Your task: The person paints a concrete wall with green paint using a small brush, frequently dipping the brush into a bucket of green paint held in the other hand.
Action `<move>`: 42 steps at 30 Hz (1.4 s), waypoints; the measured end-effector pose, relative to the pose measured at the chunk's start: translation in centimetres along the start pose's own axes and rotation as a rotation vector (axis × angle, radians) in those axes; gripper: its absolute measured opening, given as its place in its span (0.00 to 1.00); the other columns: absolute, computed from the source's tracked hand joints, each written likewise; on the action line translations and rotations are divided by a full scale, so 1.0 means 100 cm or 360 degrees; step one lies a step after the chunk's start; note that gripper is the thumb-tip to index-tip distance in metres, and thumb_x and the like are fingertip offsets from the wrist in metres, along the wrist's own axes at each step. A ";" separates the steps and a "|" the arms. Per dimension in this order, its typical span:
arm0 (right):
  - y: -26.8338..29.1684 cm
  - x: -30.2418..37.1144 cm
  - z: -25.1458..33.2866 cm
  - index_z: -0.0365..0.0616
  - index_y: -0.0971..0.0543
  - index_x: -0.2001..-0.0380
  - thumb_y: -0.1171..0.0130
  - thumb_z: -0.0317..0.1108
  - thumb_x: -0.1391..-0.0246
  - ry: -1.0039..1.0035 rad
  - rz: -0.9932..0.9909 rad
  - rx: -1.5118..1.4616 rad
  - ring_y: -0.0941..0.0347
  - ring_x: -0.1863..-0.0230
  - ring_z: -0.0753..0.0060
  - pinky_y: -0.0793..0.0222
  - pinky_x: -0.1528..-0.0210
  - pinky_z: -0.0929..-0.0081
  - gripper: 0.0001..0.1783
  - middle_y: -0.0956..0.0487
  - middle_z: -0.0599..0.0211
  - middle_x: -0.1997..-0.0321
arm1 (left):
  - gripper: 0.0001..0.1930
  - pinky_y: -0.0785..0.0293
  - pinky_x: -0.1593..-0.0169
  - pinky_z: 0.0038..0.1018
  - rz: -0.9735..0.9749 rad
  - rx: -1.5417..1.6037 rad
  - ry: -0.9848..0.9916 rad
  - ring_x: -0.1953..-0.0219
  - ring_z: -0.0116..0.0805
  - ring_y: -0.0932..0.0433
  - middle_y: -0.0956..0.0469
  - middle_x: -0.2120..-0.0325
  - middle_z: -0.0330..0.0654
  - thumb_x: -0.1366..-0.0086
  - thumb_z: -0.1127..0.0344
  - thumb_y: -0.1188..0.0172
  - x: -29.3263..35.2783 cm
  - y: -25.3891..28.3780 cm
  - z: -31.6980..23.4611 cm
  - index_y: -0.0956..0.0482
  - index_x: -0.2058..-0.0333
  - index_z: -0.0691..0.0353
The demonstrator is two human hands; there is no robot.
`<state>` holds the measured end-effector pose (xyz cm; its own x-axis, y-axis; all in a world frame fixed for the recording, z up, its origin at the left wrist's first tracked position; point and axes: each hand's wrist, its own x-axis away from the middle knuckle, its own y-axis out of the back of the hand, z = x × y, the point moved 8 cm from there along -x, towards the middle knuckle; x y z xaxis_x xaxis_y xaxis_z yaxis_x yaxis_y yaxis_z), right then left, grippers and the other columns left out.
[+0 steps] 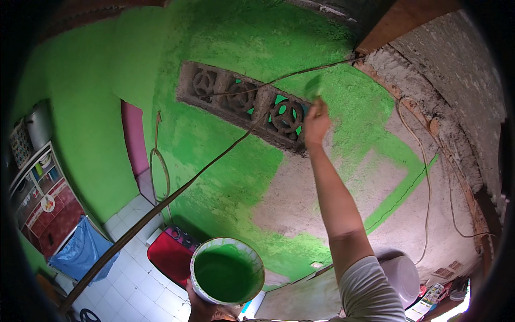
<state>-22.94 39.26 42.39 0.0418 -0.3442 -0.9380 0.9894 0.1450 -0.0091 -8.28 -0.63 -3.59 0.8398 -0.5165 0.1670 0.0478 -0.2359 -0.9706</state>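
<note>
My right arm reaches up to the rough wall [343,115], and my right hand [317,124] is closed around a paintbrush [313,86]. Motion blurs the brush's green head, which is at the painted wall just right of the vent blocks [240,102]. Low in the view, my left hand [200,307] grips the side of a white bucket [259,276] holding green paint [225,272]. Part of that hand is hidden beneath the bucket. Green covers much of the wall, while bare grey plaster [300,196] shows below the vent.
A long dark cable [177,193] crosses in front of the wall. Thin wires [427,193] hang at the right. Below stand a red appliance [167,256] and a pale tub [402,279]. At the left, a dish cabinet [56,214] carries a blue cloth [83,249] over white floor tiles [126,279].
</note>
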 end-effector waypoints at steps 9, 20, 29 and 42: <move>-0.013 -0.021 -0.017 0.34 0.21 0.48 0.46 0.35 0.34 -0.0023 0.0275 -0.0029 0.18 0.65 0.46 0.23 0.63 0.58 0.17 0.17 0.40 0.62 | 0.37 0.37 0.31 0.50 0.0038 -0.0173 -0.0082 0.34 0.51 0.32 0.31 0.35 0.49 0.26 0.34 0.70 0.005 -0.012 -0.010 0.35 0.32 0.56; -0.040 0.023 -0.019 0.36 0.22 0.44 0.46 0.38 0.31 0.0124 -0.0003 -0.0019 0.25 0.75 0.72 0.29 0.72 0.72 0.19 0.17 0.55 0.69 | 0.37 0.35 0.32 0.48 -0.0030 -0.0342 -0.0145 0.35 0.49 0.31 0.29 0.37 0.47 0.26 0.34 0.69 0.015 -0.016 -0.017 0.33 0.34 0.55; -0.052 0.019 0.009 0.35 0.20 0.50 0.45 0.31 0.37 0.0261 0.0355 -0.0015 0.20 0.64 0.37 0.23 0.60 0.52 0.15 0.18 0.39 0.63 | 0.37 0.36 0.31 0.48 0.0002 -0.0173 -0.0070 0.35 0.50 0.32 0.31 0.36 0.47 0.26 0.34 0.69 0.004 -0.008 -0.008 0.35 0.33 0.56; -0.010 0.014 0.027 0.34 0.21 0.50 0.44 0.32 0.35 0.0528 0.0376 0.0310 0.20 0.58 0.37 0.24 0.56 0.53 0.15 0.18 0.39 0.58 | 0.38 0.36 0.31 0.50 -0.0022 -0.0031 0.0006 0.34 0.52 0.32 0.32 0.35 0.49 0.26 0.35 0.71 -0.001 -0.008 -0.001 0.36 0.32 0.57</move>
<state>-23.46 36.14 42.00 0.2545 -0.0023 -0.9671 0.9670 -0.0045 0.2545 -8.46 -0.53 -2.82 0.8372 -0.5161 0.1810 0.0487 -0.2593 -0.9646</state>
